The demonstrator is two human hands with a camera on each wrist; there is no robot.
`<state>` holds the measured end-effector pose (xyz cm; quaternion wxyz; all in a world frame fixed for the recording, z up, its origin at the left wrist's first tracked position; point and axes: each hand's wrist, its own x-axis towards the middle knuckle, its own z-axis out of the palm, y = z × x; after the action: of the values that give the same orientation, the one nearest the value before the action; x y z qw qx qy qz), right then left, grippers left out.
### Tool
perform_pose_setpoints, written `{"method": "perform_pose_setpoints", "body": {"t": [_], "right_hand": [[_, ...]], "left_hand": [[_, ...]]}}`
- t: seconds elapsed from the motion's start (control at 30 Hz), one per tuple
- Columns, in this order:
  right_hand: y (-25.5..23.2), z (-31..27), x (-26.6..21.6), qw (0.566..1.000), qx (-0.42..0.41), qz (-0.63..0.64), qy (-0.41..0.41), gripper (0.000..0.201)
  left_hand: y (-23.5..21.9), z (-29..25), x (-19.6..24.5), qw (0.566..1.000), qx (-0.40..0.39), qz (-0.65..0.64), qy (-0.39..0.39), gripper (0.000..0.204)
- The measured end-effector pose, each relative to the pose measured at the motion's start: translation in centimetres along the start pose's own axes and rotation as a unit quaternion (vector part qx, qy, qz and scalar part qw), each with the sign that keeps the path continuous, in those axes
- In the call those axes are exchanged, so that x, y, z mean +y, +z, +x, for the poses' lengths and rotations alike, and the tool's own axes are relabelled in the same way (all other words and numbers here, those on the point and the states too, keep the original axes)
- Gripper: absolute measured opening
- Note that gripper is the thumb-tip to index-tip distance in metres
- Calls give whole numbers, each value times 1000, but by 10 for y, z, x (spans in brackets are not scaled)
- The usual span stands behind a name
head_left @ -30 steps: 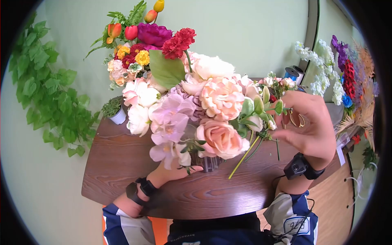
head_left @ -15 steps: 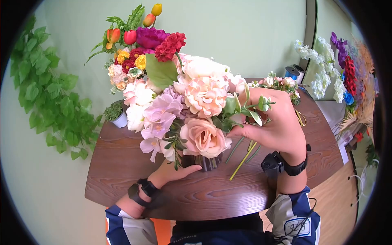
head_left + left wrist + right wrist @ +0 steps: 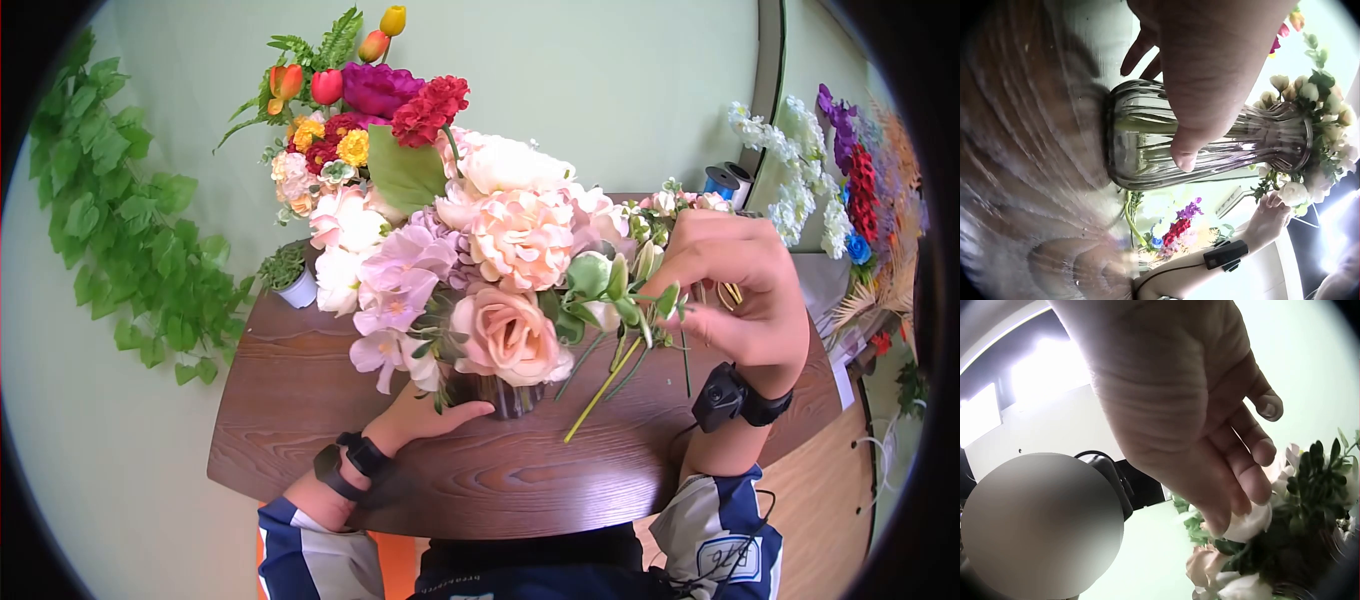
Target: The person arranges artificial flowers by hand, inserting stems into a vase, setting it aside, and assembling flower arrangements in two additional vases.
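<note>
A ribbed glass vase (image 3: 497, 394) (image 3: 1222, 147) full of peach, pink and white flowers (image 3: 505, 250) stands on the brown wooden table (image 3: 300, 400). My left hand (image 3: 440, 412) (image 3: 1197, 75) grips the vase near its base, thumb across the glass. To the right of the bouquet, my right hand (image 3: 672, 300) (image 3: 1235, 481) pinches a green sprig with pale buds (image 3: 618, 283). Its fingertips (image 3: 1254, 456) touch a white bud (image 3: 1249, 525). The sprig's long yellow-green stem (image 3: 598, 393) slants down to the table beside the vase.
A second, brighter bouquet (image 3: 365, 100) stands behind the vase. A small potted plant (image 3: 288, 274) is at the table's back left and green ivy (image 3: 120, 230) hangs on the left wall. Blue ribbon spools (image 3: 722, 181) and more flowers (image 3: 835, 170) are at the right.
My right hand pushed the sprig in against the bouquet, then drew back to the right with it. The left hand stays on the vase.
</note>
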<state>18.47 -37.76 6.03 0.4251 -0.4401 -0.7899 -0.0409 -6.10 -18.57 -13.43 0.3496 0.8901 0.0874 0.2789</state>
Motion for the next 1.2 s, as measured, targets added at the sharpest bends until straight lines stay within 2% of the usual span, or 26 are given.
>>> {"method": "perform_pose_setpoints", "body": {"t": [0.03, 0.1, 0.13, 0.27, 0.4, 0.47, 0.53, 0.57, 0.63, 0.67, 0.7, 0.77, 0.8, 0.87, 0.9, 0.97, 1.03, 1.1, 1.17, 1.2], "right_hand": [[-1, -1, -1, 1000, -1, -1, 0, 11], [-1, 1, -5, 997, 37, -64, 33, 8], [4, 2, -4, 994, 78, -65, 39, 6], [9, 3, -1, 989, 103, -90, 53, 3], [12, 5, 3, 984, 90, -138, 71, 2], [15, 6, 9, 983, 96, -140, 72, 1], [17, 4, 16, 976, 61, -155, 138, 6], [18, 1, 22, 976, 61, -156, 138, 6], [20, -6, 35, 946, -89, -180, 255, 12], [24, -3, 40, 922, -163, -165, 311, 23], [29, 2, 44, 922, -166, -164, 309, 23], [43, 8, 54, 855, -308, -141, 392, 40], [55, 3, 68, 855, -308, -142, 392, 40], [85, -11, 102, 925, -256, -8, 280, 57], [97, -11, 109, 925, -256, -9, 280, 57], [121, -3, 115, 965, -187, 139, 124, 66], [133, -3, 115, 962, -199, 127, 140, 66], [144, -9, 122, 958, -211, 111, 159, 66], [156, -14, 131, 970, -165, 120, 128, 69], [154, -14, 129, 971, -158, 103, 147, 71]], "left_hand": [[-1, 0, -3, 1000, 0, -1, 0, 69], [-6, -2, -10, 993, -70, -9, -97, 75], [-4, -4, -16, 996, -31, 37, -68, 70], [-11, 1, -22, 995, -40, -8, -87, 62], [-11, 3, -27, 990, -45, -77, -106, 68], [-12, 3, -24, 990, -45, -64, -114, 67], [-11, 7, -22, 991, -45, -52, -118, 67], [-9, 8, -21, 990, -24, -77, -112, 67], [-6, 6, -25, 989, -1, -105, -107, 67], [-5, 6, -27, 988, 11, -65, -141, 68], [-5, 5, -27, 984, 24, -25, -176, 69], [-5, 6, -25, 983, 46, 4, -175, 68], [-5, 6, -25, 979, 36, 9, -200, 67], [-2, 7, -28, 974, 26, 14, -223, 66], [0, 6, -32, 974, 40, -32, -219, 64], [2, 4, -36, 972, 56, -77, -214, 62], [7, 4, -36, 961, 95, -168, -200, 58], [7, 5, -35, 958, 89, -182, -202, 56], [7, 4, -37, 955, 84, -196, -205, 54], [7, 4, -40, 953, 80, -213, -198, 51]]}}
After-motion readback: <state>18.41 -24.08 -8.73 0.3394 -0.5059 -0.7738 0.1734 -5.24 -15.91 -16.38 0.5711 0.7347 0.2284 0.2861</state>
